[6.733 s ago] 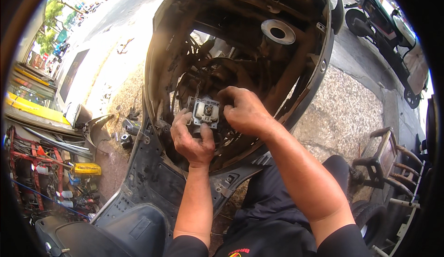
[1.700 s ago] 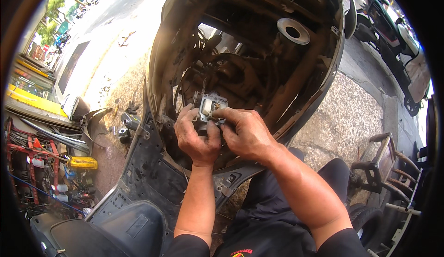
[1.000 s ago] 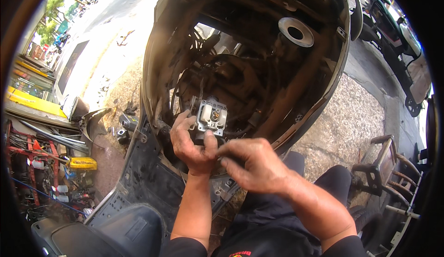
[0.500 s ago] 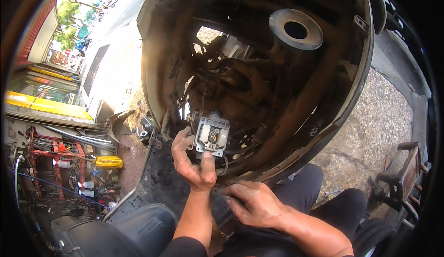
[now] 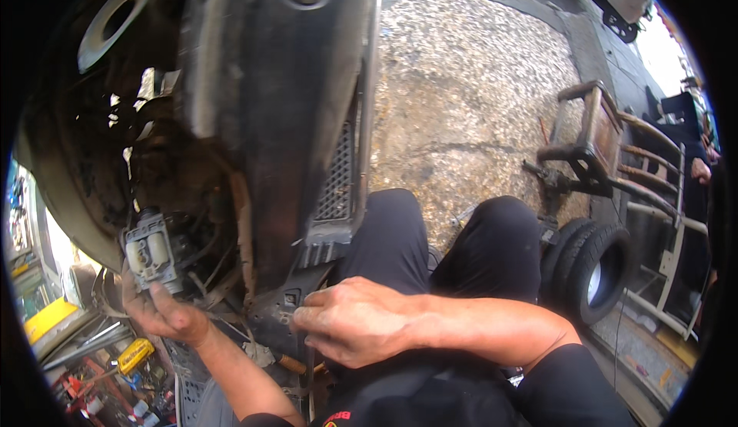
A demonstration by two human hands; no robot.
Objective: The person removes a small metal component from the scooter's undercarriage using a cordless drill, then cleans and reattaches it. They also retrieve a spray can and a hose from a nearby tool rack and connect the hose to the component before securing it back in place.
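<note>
At the left, my left hand (image 5: pixel 165 315) grips a grey metal carburetor (image 5: pixel 146 250) from below, its open face with white plastic floats turned toward me, inside the dark opening of the scooter body (image 5: pixel 274 66). My right hand (image 5: pixel 354 322) is to the right and a little lower, over my lap beside the body's lower edge, its fingers curled. I cannot make out what, if anything, they hold. Behind it, a wooden-handled tool (image 5: pixel 290 363) lies low beside the scooter's floorboard.
A wooden chair (image 5: pixel 603 139) stands on the pebbled ground (image 5: pixel 469 66) at the right, near stacked tyres (image 5: pixel 592 269) and a white metal frame (image 5: pixel 669 250). A person's hand (image 5: pixel 699 169) shows at the far right. Tools and a yellow item (image 5: pixel 136 354) fill the lower left.
The view has swung right, shifting the scooter leftward. My right hand has drawn back from the carburetor toward my lap over the last seconds; my left hand still holds the carburetor.
</note>
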